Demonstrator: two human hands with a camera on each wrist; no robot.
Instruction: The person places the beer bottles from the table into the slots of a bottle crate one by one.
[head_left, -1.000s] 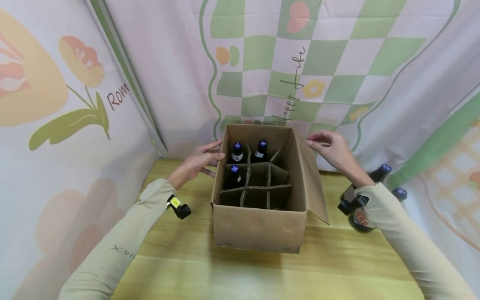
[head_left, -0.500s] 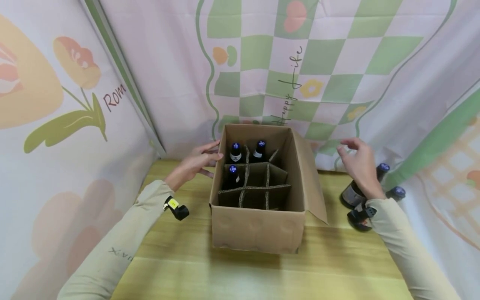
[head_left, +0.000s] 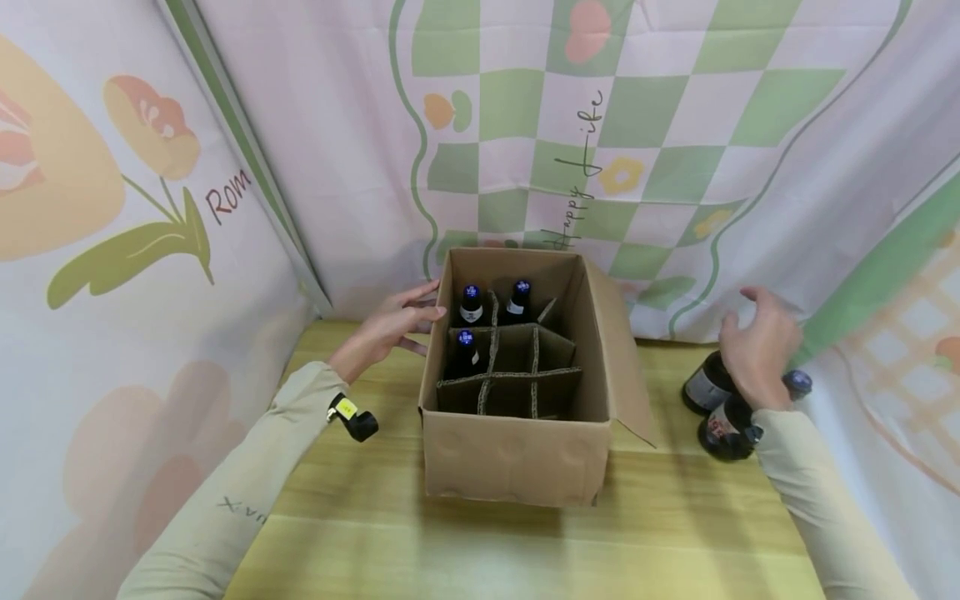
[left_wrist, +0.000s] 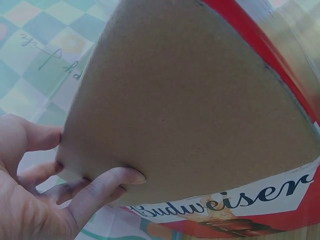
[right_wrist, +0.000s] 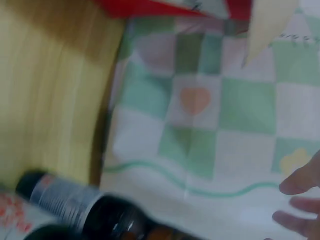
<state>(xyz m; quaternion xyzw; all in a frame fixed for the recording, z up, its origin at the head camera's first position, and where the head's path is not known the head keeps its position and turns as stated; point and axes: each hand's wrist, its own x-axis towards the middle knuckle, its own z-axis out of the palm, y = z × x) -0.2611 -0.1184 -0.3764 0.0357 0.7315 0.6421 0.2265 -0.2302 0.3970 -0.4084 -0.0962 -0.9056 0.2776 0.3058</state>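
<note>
A brown cardboard carton (head_left: 517,458) stands on the table, its top open and card dividers (head_left: 510,377) inside. Three dark bottles with blue caps sit in its left and back cells, one being the front-left bottle (head_left: 465,354). My left hand (head_left: 386,329) touches the carton's left side with spread fingers; in the left wrist view, fingertips lie on a plain brown panel (left_wrist: 185,110) at its corner. My right hand (head_left: 761,346) is above two dark bottles on the right, fingers loosely curved and holding nothing. It partly hides the rear bottle (head_left: 705,390); the front bottle (head_left: 727,429) shows its label.
A side flap (head_left: 626,367) hangs outward from the carton's right edge. Behind the table (head_left: 495,550) is a patterned curtain (head_left: 510,108), with another patterned sheet (head_left: 150,333) on the left. In the left wrist view, the carton's outside bears Budweiser lettering (left_wrist: 260,195).
My right hand has left the carton's right flap and moved right, over the two standing bottles. My left hand has stayed at the carton's left side.
</note>
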